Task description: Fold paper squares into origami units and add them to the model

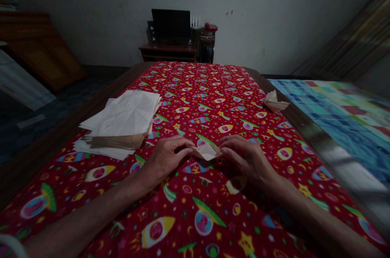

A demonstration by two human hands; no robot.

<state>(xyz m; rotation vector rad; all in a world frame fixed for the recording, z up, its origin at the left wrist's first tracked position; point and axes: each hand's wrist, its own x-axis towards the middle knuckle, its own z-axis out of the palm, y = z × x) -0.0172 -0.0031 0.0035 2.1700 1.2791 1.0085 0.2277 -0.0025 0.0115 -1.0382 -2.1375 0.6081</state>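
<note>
A small folded piece of cream paper (207, 152) lies on the red patterned cloth (195, 99), held between the fingertips of my left hand (164, 160) and my right hand (246, 158). Its middle shows between my hands, while its ends are hidden by my fingers. To the left of my left hand is a loose stack of printed paper sheets (122, 118), with a brown-edged bundle under its top sheets. Another folded paper shape (276, 101) sits near the cloth's far right edge, beyond my right hand.
A dark wooden edge (97, 109) borders the cloth on the left. A multicoloured checked quilt (332, 122) lies beyond the right edge. At the back, a monitor (170, 26) and speakers stand on a low wooden stand against the wall, with a wooden cabinet (39, 48) at left.
</note>
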